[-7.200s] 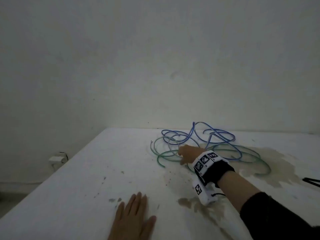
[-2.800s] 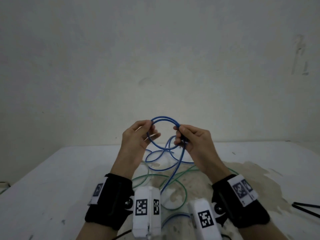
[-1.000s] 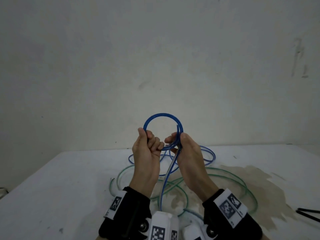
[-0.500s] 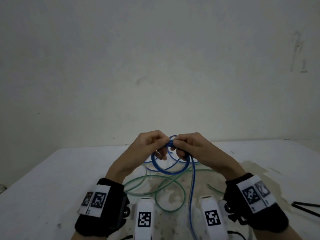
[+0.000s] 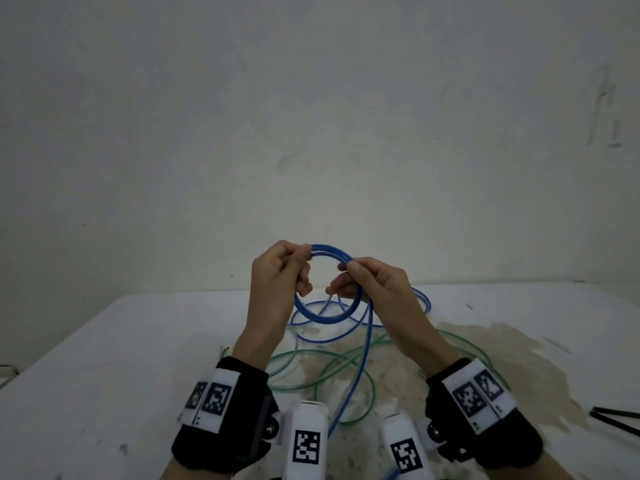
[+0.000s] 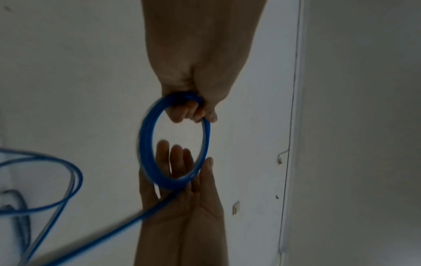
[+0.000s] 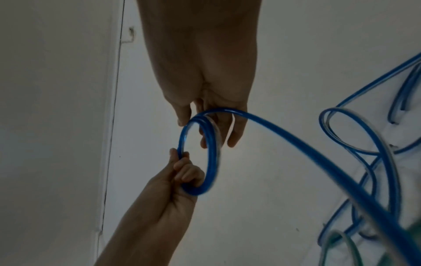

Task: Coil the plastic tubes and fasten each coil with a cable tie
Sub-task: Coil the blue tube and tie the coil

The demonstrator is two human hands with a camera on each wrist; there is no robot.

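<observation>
Both hands are raised above the table (image 5: 114, 368), holding one small coil of blue tube (image 5: 323, 317) between them. Left hand (image 5: 277, 282) grips the coil's upper left arc, thumb and curled fingers closed round the bundled turns. Right hand (image 5: 377, 292) pinches the upper right arc between thumb and fingers; in the left wrist view its fingers (image 6: 175, 162) lie fairly straight behind the turns, the tube running across the palm. The coil stands nearly upright, its open face toward the person, several turns lying close together. From the right hand a free length of blue tube drops down toward the person, between the two wrists. More slack blue loops (image 5: 420, 299) lie on the table behind the hands. Loose green tube (image 5: 367, 389) sprawls on the stained patch of tabletop beneath, under the blue length. Black cable ties (image 5: 616, 419) lie near the table's right edge, well apart from the hands. The table's far edge meets a plain wall (image 5: 311, 116); the left portion of the tabletop is bare.
</observation>
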